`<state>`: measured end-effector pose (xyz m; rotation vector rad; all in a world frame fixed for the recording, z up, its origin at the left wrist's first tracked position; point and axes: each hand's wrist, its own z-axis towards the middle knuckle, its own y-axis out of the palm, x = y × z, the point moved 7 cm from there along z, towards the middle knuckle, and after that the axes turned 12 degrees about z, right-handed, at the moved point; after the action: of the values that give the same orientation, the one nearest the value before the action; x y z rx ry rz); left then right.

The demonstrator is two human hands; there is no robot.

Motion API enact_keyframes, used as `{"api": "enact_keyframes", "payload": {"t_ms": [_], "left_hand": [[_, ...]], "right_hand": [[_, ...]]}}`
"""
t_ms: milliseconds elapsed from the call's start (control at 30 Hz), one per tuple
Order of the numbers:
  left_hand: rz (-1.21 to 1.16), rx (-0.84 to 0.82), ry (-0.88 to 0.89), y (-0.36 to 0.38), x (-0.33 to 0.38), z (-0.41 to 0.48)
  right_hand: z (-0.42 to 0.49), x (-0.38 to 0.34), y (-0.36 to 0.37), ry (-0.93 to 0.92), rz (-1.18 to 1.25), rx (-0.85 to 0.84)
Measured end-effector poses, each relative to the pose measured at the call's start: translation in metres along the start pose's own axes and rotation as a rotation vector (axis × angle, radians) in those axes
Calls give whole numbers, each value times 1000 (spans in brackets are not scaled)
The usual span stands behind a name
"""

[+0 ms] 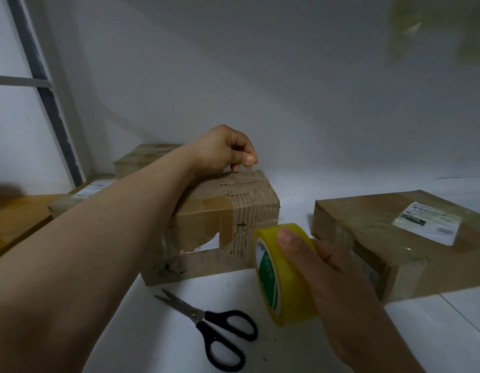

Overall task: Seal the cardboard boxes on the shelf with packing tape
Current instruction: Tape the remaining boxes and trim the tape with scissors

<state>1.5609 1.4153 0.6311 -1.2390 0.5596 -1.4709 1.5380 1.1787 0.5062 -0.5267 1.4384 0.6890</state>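
On the white shelf [152, 345], the left hand [222, 152] pinches a clear tape end [251, 165] at the far top edge of the worn middle box [249, 211], while the right hand [349, 286] grips the yellow tape roll [287, 292] just beside that box's front corner, with scissors [206, 316] lying near and a flatter box [368, 224] to the right.

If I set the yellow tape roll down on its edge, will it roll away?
Probably yes: the tape roll is round and the shelf looks smooth. Laid flat it should stay. It seems stiff: undented in the right hand.
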Motion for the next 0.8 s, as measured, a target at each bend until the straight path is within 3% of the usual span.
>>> {"api": "enact_keyframes", "payload": {"t_ms": [533,800], "left_hand": [[63,0,-52,2,-7,0],[38,-68,-182,11,-10,-3]], "right_hand": [[-2,0,0,-7,-59,29],[0,1,-1,-13,-61,68]]}}
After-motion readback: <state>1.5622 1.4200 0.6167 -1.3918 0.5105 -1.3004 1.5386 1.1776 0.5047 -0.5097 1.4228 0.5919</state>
